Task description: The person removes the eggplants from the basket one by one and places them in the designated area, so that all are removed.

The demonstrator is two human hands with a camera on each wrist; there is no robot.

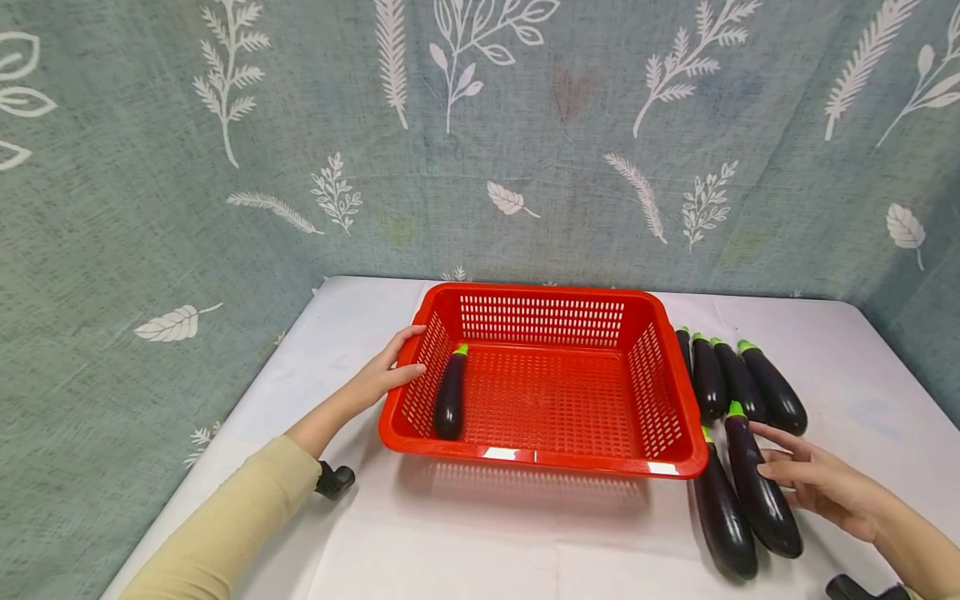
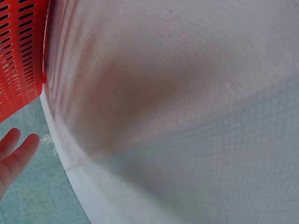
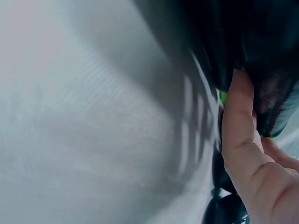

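A red perforated plastic basket [image 1: 536, 467] stands on the white-covered table, with one dark purple eggplant [image 1: 450, 400] lying along its left side. My left hand [image 1: 378, 375] rests at the basket's left rim, its fingers extended; in the left wrist view two straight fingers [image 2: 18, 158] show below the basket wall. To the right of the basket, my right hand [image 1: 821, 479] grips an eggplant [image 1: 761, 492] with a green cap, thumb on its upper side. In the right wrist view the thumb [image 3: 240, 112] presses against its dark skin. Another eggplant [image 1: 723, 517] lies alongside it.
Several more eggplants [image 1: 772, 392] lie side by side behind the held one, close to the basket's right wall. A grey-green cloth with white leaf prints [image 1: 480, 208] hangs behind the table. The white tablecloth [image 1: 450, 550] shows in front of the basket.
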